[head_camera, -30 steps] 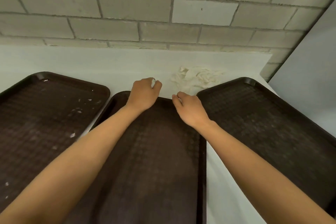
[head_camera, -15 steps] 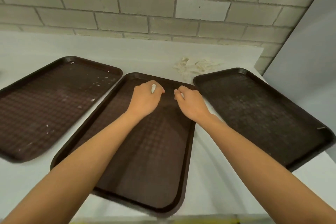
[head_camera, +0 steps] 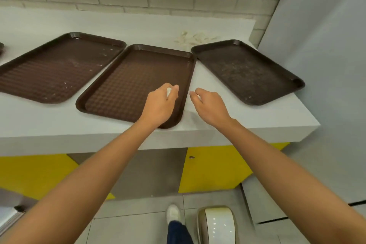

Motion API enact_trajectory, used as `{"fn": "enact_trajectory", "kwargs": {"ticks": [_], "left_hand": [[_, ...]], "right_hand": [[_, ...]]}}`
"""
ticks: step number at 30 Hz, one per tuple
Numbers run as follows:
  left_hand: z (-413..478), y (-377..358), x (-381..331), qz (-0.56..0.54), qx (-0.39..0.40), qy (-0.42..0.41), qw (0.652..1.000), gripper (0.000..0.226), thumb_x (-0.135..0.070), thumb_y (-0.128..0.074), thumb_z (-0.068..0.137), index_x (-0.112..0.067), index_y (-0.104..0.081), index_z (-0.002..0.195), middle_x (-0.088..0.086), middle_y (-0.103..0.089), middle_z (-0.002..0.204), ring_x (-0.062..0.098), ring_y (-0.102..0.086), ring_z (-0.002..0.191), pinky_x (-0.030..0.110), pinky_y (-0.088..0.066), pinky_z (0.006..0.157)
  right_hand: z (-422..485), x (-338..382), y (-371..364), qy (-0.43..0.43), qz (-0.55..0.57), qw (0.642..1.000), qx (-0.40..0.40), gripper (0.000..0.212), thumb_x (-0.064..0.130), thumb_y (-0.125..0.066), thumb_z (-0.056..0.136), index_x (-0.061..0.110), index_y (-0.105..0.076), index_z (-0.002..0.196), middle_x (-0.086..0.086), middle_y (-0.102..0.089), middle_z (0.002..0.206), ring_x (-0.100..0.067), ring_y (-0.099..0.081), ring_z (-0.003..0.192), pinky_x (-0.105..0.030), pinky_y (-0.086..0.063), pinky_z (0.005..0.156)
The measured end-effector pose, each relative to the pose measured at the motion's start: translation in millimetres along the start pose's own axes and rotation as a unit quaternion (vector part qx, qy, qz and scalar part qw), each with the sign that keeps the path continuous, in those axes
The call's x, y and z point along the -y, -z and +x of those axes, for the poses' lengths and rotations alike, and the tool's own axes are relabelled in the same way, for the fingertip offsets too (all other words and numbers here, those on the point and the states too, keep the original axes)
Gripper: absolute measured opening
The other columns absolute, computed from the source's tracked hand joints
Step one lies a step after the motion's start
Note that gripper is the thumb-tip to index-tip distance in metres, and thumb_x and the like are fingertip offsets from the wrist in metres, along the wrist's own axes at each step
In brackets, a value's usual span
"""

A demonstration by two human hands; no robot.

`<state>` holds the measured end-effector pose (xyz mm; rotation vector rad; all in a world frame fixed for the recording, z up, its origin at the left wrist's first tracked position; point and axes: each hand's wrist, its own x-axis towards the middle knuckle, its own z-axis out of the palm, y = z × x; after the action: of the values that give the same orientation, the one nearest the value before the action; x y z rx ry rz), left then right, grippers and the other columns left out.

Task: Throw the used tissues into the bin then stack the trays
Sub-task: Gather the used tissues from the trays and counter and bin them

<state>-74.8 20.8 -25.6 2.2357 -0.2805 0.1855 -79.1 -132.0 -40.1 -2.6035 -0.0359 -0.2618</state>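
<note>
Three brown trays lie side by side on a white counter: a left tray, a middle tray and a right tray. My left hand hovers over the middle tray's near right corner and pinches a small white scrap of tissue. My right hand is over the counter between the middle and right trays, fingers curled round a small white scrap that barely shows. A heap of crumpled tissues lies at the back of the counter.
A white bin with a rounded lid stands on the floor below my right arm, beside my shoe. A brick wall backs the counter, and a grey wall closes the right side. Yellow panels front the counter base.
Both hands have pulled back from the far end of the middle tray to its near end. The view has drawn back, so the counter edge, floor and bin now show.
</note>
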Motion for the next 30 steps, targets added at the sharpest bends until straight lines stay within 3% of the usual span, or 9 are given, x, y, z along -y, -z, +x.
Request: {"fn": "enact_trajectory", "kwargs": {"ticks": [3,7,13,17,22,24,26,28,30], "left_hand": [[-37,-8,-10,-0.004,0.012,0.007,1.0,0.036,-0.036,-0.034,0.1,-0.012,-0.054,0.083,-0.005,-0.053,0.064,0.007,-0.048,0.058,0.016,-0.034,0.051],[-79,-23,-21,-0.019,0.023,0.025,0.999,0.037,-0.033,-0.034,0.1,-0.009,-0.053,0.079,-0.005,-0.05,0.061,0.007,-0.046,0.057,0.02,-0.033,0.052],[-135,-61,-40,-0.055,0.042,0.066,0.995,0.035,-0.025,-0.037,0.099,-0.003,-0.052,0.077,0.002,-0.05,0.059,0.006,-0.047,0.049,0.012,-0.035,0.047],[-176,-101,-35,-0.064,0.074,0.109,0.989,0.036,-0.025,-0.037,0.098,0.001,-0.054,0.08,0.011,-0.06,0.072,0.017,-0.047,0.057,0.022,-0.033,0.052],[-227,-150,-25,-0.081,0.077,0.175,0.978,0.027,-0.019,-0.036,0.097,-0.005,-0.056,0.084,-0.001,-0.047,0.062,0.011,-0.041,0.053,0.014,-0.032,0.045],[-242,-167,-18,-0.084,0.081,0.206,0.972,0.026,-0.02,-0.036,0.097,-0.007,-0.056,0.086,0.0,-0.048,0.063,0.013,-0.042,0.055,0.013,-0.033,0.045],[-256,-182,-10,-0.086,0.084,0.23,0.966,0.026,-0.021,-0.036,0.098,-0.007,-0.056,0.088,0.001,-0.05,0.066,0.016,-0.044,0.06,0.013,-0.033,0.046],[-267,-196,0,-0.094,0.092,0.249,0.959,0.027,-0.022,-0.035,0.099,-0.007,-0.058,0.095,0.004,-0.055,0.079,0.018,-0.046,0.067,0.017,-0.035,0.053],[-276,-212,12,-0.104,0.103,0.274,0.95,0.028,-0.022,-0.035,0.099,-0.007,-0.058,0.102,0.004,-0.056,0.086,0.018,-0.047,0.074,0.026,-0.035,0.06]], "right_hand": [[-37,-6,5,-0.005,0.007,1.0,-0.002,0.039,0.035,-0.036,0.098,0.018,-0.038,0.062,-0.001,-0.046,0.059,-0.025,-0.05,0.065,-0.031,-0.032,0.059],[-77,-18,13,-0.006,0.021,1.0,0.014,0.037,0.035,-0.037,0.097,0.013,-0.047,0.068,-0.004,-0.051,0.063,-0.027,-0.051,0.067,-0.031,-0.034,0.06],[-137,-54,15,-0.023,0.04,0.997,0.066,0.038,0.028,-0.042,0.096,0.018,-0.039,0.06,-0.007,-0.048,0.064,-0.027,-0.047,0.067,-0.033,-0.032,0.06],[-187,-90,4,-0.024,0.031,0.99,0.133,0.032,0.031,-0.042,0.097,0.015,-0.045,0.069,-0.009,-0.051,0.067,-0.031,-0.051,0.071,-0.038,-0.035,0.059],[-237,-136,-14,-0.041,0.029,0.979,0.198,0.032,0.03,-0.042,0.098,0.01,-0.051,0.075,-0.008,-0.051,0.062,-0.028,-0.048,0.066,-0.035,-0.03,0.057],[-251,-155,-23,-0.052,0.043,0.97,0.231,0.031,0.029,-0.041,0.098,0.008,-0.06,0.084,-0.012,-0.065,0.079,-0.028,-0.055,0.073,-0.036,-0.037,0.061],[-265,-169,-33,-0.065,0.074,0.959,0.264,0.028,0.025,-0.041,0.099,0.01,-0.064,0.095,-0.004,-0.07,0.094,-0.022,-0.058,0.08,-0.032,-0.038,0.065],[-277,-182,-42,-0.091,0.104,0.949,0.282,0.025,0.022,-0.043,0.099,0.01,-0.064,0.101,0.001,-0.065,0.081,-0.018,-0.054,0.077,-0.028,-0.033,0.061],[-289,-196,-55,-0.14,0.147,0.937,0.283,0.022,0.019,-0.043,0.099,0.011,-0.063,0.1,-0.006,-0.062,0.079,-0.018,-0.053,0.078,-0.026,-0.034,0.06]]}}
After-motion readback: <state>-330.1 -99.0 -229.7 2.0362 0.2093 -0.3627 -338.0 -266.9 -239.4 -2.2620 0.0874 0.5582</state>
